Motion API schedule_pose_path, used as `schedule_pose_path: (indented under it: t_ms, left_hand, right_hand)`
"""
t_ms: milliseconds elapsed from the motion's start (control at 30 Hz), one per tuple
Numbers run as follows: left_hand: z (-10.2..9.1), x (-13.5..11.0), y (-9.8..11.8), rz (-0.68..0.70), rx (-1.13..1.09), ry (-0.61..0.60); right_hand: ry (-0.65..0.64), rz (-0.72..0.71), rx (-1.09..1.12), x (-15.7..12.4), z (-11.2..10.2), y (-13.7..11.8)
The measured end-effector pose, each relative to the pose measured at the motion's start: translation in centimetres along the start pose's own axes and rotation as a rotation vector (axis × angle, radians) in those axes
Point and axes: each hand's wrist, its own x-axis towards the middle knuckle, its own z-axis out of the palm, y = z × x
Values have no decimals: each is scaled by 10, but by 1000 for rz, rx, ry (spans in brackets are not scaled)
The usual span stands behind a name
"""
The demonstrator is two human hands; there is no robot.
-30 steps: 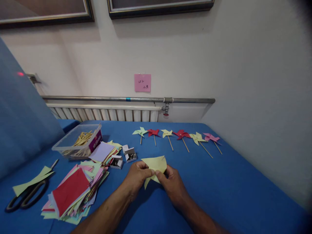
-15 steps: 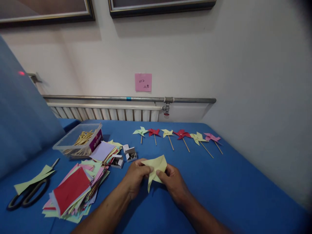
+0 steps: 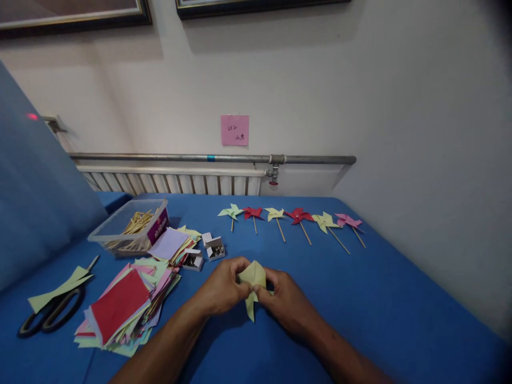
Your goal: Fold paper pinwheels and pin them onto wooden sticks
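A pale yellow paper pinwheel [image 3: 255,275], partly folded, is held above the blue table between both hands. My left hand [image 3: 227,285] is closed on its left side, the thumb pressing near the centre. From the right, my right hand [image 3: 286,298] grips the same paper, its thumb tip meeting the left thumb. One pointed flap hangs down below the thumbs. The fingers behind the paper are mostly hidden. Just beyond my left hand stand two small open boxes of metal pins [image 3: 192,260].
Several finished pinwheels [image 3: 298,216] on sticks lie along the back of the blue table [image 3: 380,320]. Left are a plastic tub [image 3: 120,234] of sticks, a stack of coloured paper [image 3: 120,306], and scissors [image 3: 64,309] under green paper scraps. A radiator [image 3: 180,184] runs behind.
Another corner of the yellow paper has been bent inward, and both thumbs now meet at its centre. My hands have drawn closer together. The view has shifted slightly.
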Motion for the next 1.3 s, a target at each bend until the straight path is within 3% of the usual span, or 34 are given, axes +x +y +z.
schedule_pose_path:
  t_ms: [200,400,567,700,800,933,1300]
  left_hand:
    - [0,1,0,-4,-28,-26]
    - [1,3,0,9,-126,26]
    - [-2,6,2,-23,-342,107]
    - [-1,9,3,-29,-543,219]
    - [7,10,4,-33,-598,303]
    - [18,9,6,-46,-589,371]
    - [25,10,-2,-80,-563,372]
  right_hand:
    - [-30,-3,-21,0,0,-1]
    - [-10,11,60,1,-1,-4]
    - [-6,87,358,2,-7,-2]
    - [16,86,615,3,4,-1]
    - [50,64,630,6,21,4]
    - [222,87,599,10,35,16]
    - [284,180,526,13,29,27]
